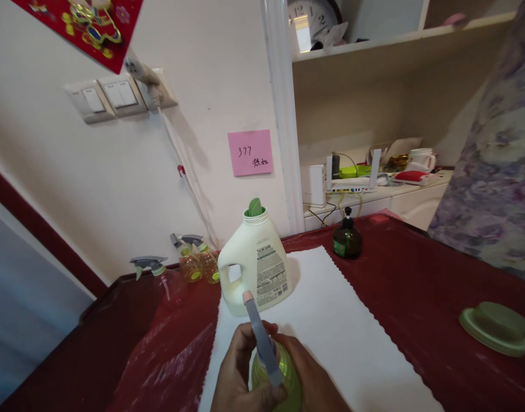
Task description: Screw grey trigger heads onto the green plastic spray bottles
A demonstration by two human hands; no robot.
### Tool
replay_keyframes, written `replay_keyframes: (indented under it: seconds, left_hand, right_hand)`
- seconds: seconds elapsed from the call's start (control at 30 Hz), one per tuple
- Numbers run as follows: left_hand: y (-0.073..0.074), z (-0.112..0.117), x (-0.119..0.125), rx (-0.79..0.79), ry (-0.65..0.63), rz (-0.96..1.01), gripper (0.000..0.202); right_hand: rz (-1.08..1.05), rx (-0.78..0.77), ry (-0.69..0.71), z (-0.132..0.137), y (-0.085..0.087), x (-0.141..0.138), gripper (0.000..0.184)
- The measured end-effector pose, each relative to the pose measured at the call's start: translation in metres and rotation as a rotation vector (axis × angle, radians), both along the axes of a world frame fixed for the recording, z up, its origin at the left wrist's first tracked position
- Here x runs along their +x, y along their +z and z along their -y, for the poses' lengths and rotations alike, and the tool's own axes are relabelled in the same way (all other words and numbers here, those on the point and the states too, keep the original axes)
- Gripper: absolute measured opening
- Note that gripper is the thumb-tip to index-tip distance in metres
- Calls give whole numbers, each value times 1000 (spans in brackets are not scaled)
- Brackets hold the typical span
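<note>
Both of my hands are wrapped round a spray bottle (283,372) with a grey trigger head (262,337) and a translucent yellow-green body. My left hand (236,372) closes on its left side, with the thumb near the base of the head. On the other side my right hand (311,375) grips the body. Just beyond the hands stands a large pale green detergent jug (251,269), upright and uncapped, with a green spout showing in its mouth. The jug rests on a white sheet (335,320).
Several spray bottles (163,280) stand at the left by the wall. A dark green pump bottle (347,237) is at the back right. A pale green cap (496,327) lies on the red tablecloth (417,274). A white router (350,184) sits on the shelf behind.
</note>
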State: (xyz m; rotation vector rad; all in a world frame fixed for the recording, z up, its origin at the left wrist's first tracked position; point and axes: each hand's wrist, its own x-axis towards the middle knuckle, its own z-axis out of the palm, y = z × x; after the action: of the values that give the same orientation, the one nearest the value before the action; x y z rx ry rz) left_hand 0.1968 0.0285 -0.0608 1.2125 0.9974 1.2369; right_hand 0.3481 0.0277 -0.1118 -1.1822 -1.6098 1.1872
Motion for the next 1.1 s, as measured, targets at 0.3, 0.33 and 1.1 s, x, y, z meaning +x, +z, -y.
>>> replay_keyframes:
  seconds: [0.3,0.33,1.1]
  left_hand:
    - [10,-2,-6,11,-94,-97,46]
    - [11,-3,-7,35,-121,-98,45]
    - [32,1,-5,48,-227,-152,58]
  right_hand:
    - [-54,37,19,-1,-10,1,61]
    - [-56,32,17,-1,-9,1,61]
    - [1,52,14,3,3,2,53]
